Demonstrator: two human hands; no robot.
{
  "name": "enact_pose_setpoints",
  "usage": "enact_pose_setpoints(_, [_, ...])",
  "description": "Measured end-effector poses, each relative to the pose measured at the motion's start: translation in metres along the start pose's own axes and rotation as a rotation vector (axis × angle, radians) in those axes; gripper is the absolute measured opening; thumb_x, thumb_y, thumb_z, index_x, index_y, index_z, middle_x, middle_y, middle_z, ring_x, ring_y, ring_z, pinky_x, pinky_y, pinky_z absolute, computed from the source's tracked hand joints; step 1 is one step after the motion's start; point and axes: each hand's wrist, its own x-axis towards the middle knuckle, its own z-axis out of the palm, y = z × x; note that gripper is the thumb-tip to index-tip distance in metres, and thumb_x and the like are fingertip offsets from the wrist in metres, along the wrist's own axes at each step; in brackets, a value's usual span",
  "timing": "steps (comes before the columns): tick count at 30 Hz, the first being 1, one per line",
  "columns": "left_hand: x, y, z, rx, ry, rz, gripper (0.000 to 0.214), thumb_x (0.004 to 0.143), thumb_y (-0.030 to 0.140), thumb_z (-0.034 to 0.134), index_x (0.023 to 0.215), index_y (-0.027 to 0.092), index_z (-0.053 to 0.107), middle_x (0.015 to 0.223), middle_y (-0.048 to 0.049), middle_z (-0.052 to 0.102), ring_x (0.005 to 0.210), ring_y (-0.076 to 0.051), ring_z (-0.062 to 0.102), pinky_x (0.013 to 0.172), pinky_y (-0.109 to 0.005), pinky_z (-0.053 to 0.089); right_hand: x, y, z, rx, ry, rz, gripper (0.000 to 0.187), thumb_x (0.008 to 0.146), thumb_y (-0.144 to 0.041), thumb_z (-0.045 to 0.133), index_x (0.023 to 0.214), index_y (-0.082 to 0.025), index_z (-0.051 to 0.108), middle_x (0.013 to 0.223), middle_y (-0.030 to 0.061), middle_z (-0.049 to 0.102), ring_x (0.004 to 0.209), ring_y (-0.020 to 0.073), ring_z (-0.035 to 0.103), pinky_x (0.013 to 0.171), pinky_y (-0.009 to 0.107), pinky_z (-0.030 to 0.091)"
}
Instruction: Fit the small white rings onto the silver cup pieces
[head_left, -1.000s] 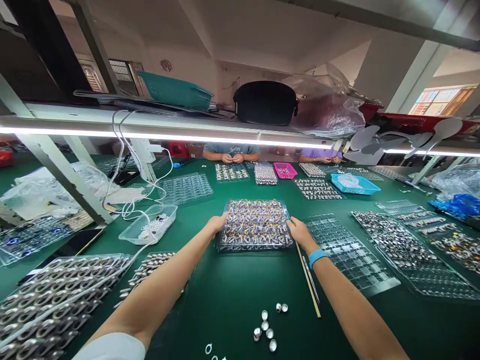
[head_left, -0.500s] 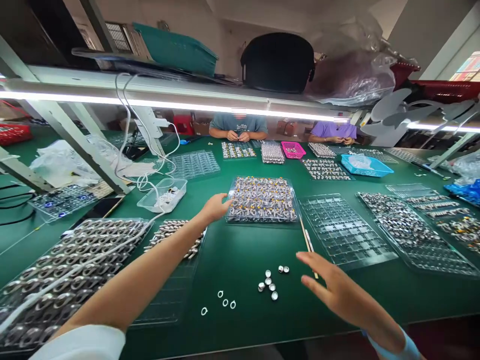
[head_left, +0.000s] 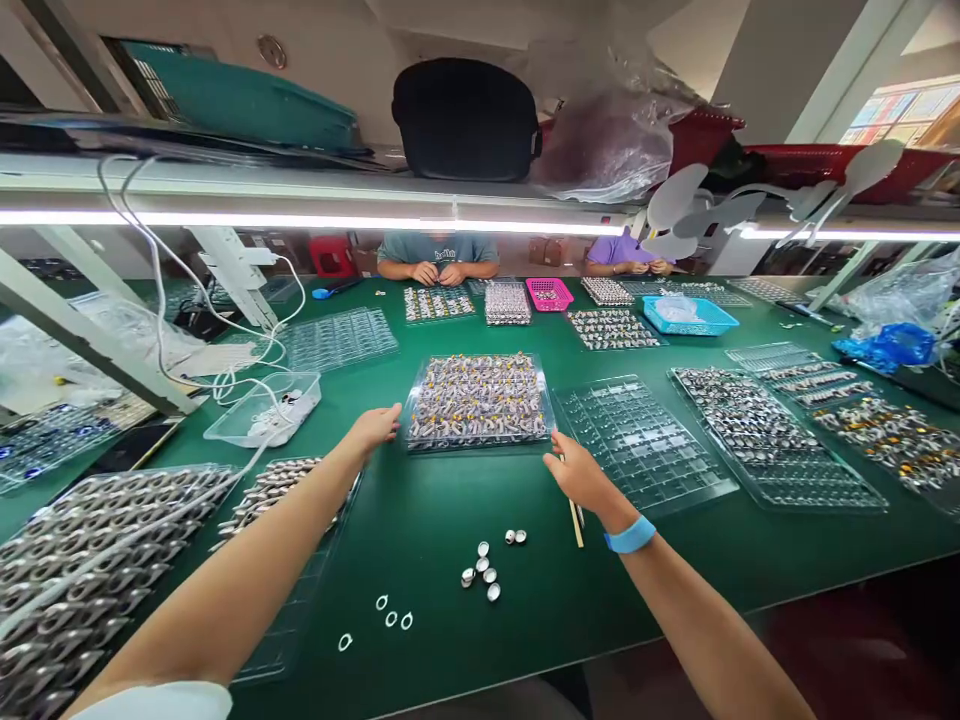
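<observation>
We locate the bare left hand (head_left: 375, 430) and the bare right hand (head_left: 577, 474), the latter with a light-blue wristband (head_left: 630, 536), over the green flat-topped bench (head_left: 420, 540). The fingers of each hand are apart and grip nothing; fingertip contact on the right we cannot tell. Between the hands and slightly beyond them, toward the bench's far edge, lies a rectangular transparent plastic tray (head_left: 547, 405) full of small grey-and-yellow parts (head_left: 480, 400). From the left fingers it lies to the right; from the right fingers, ahead and to the left. We judge its long axis to run left to right across the bench. The right hand is nearer, at the tray's near right corner; the left is just beside its left edge.

We count from the bench's near edge outward:
- Thin white rings (head_left: 406, 627): four.
- Small round silver cups (head_left: 490, 575): seven distinguishable; the leftmost may be doubled.
- Pale wooden stick (head_left: 578, 530): one, partly hidden by the right hand.
- Filled tray between the hands: one visible; another beneath we cannot exclude. Its parts overlap too much to count.
- Pink plastic basket (head_left: 550, 305): one, toward the far edge.
- Light-blue plastic basket (head_left: 694, 328): one, right of the pink.
</observation>
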Motion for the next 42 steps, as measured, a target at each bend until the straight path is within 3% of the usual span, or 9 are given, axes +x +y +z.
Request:
enact_pose_setpoints(3, [-0.002, -0.003, 0.004, -0.062, -0.042, -0.086, 0.030, 0.095, 0.032, 0.060, 0.118, 0.014, 0.060, 0.116, -0.0093, 0.063, 0.098, -0.021, 0.065, 0.083, -0.040, 0.057, 0.029, 0.007, 0.003, -0.071, 0.040, 0.042, 0.054, 0.093, -0.022, 0.048, 0.145, -0.010, 0.040, 0.143, 0.0217, 0.050, 0.136, 0.0300, 0.046, 0.112, 0.043, 0.037])
enact_pose_setpoints(8, [-0.007, -0.003, 0.011, -0.145, -0.055, -0.131, 0.026, 0.095, 0.032, 0.060, 0.114, 0.013, 0.061, 0.111, -0.0082, 0.065, 0.093, -0.019, 0.066, 0.080, -0.037, 0.058, 0.072, 0.008, 0.001, -0.191, 0.066, 0.138, 0.037, 0.096, -0.032, 0.057, 0.129, -0.016, 0.055, 0.127, 0.0122, 0.060, 0.113, 0.0252, 0.061, 0.096, 0.046, 0.051])
enact_pose_setpoints(13, [-0.006, 0.000, 0.019, -0.163, -0.065, -0.138, 0.026, 0.095, 0.031, 0.060, 0.113, 0.013, 0.061, 0.109, -0.0077, 0.065, 0.092, -0.019, 0.066, 0.078, -0.036, 0.058, 0.093, 0.004, -0.001, -0.302, 0.043, 0.214, 0.032, 0.095, -0.034, 0.060, 0.122, -0.016, 0.059, 0.123, 0.0096, 0.061, 0.106, 0.0224, 0.063, 0.089, 0.043, 0.055])
enact_pose_setpoints(25, [-0.001, -0.002, 0.017, -0.197, -0.067, -0.176, 0.028, 0.095, 0.031, 0.060, 0.117, 0.014, 0.060, 0.114, -0.0087, 0.064, 0.096, -0.020, 0.065, 0.081, -0.038, 0.058, 0.100, -0.008, 0.000, -0.436, 0.019, 0.271, 0.032, 0.095, -0.034, 0.060, 0.122, -0.016, 0.059, 0.123, 0.0098, 0.061, 0.106, 0.0226, 0.063, 0.089, 0.043, 0.055])
enact_pose_setpoints(29, [-0.003, 0.002, 0.015, -0.192, -0.083, -0.181, 0.023, 0.095, 0.031, 0.060, 0.109, 0.012, 0.063, 0.103, -0.0063, 0.066, 0.085, -0.017, 0.066, 0.074, -0.033, 0.058, 0.091, -0.016, -0.001, -0.438, 0.057, 0.291, 0.032, 0.095, -0.034, 0.061, 0.121, -0.016, 0.059, 0.122, 0.0095, 0.062, 0.105, 0.0223, 0.064, 0.089, 0.042, 0.055])
enact_pose_setpoints(32, [0.001, 0.004, 0.013, -0.170, -0.075, -0.199, 0.016, 0.095, 0.026, 0.060, 0.090, 0.011, 0.063, 0.083, -0.0015, 0.066, 0.069, -0.012, 0.063, 0.063, -0.026, 0.055, 0.085, -0.019, 0.003, -0.420, 0.082, 0.298, 0.032, 0.095, -0.034, 0.061, 0.121, -0.016, 0.059, 0.121, 0.0091, 0.062, 0.104, 0.0222, 0.064, 0.088, 0.043, 0.056])
enact_pose_setpoints(36, [0.014, 0.002, 0.012, -0.154, -0.099, -0.185, 0.015, 0.075, 0.019, 0.070, 0.066, 0.019, 0.059, 0.057, 0.0037, 0.067, 0.060, -0.012, 0.063, 0.057, -0.020, 0.053, 0.085, -0.015, 0.009, -0.365, 0.116, 0.288, 0.032, 0.095, -0.034, 0.061, 0.121, -0.016, 0.059, 0.122, 0.0089, 0.062, 0.104, 0.0223, 0.064, 0.088, 0.044, 0.055])
enact_pose_setpoints(39, [0.018, 0.001, 0.011, -0.121, -0.106, -0.153, 0.020, 0.058, 0.027, 0.076, 0.059, 0.023, 0.057, 0.049, 0.0041, 0.067, 0.067, -0.019, 0.069, 0.062, -0.025, 0.055, 0.084, -0.013, 0.010, -0.295, 0.159, 0.261, 0.032, 0.095, -0.034, 0.061, 0.121, -0.016, 0.059, 0.123, 0.0089, 0.062, 0.106, 0.0225, 0.063, 0.089, 0.044, 0.055])
enact_pose_setpoints(42, [0.019, 0.002, 0.010, -0.057, -0.072, -0.113, 0.017, 0.056, 0.033, 0.071, 0.057, 0.026, 0.055, 0.047, 0.0026, 0.067, 0.082, -0.026, 0.074, 0.070, -0.031, 0.058, 0.086, -0.010, 0.008, -0.196, 0.229, 0.223, 0.032, 0.095, -0.034, 0.060, 0.123, -0.017, 0.059, 0.125, 0.0091, 0.061, 0.107, 0.0228, 0.063, 0.090, 0.044, 0.055])
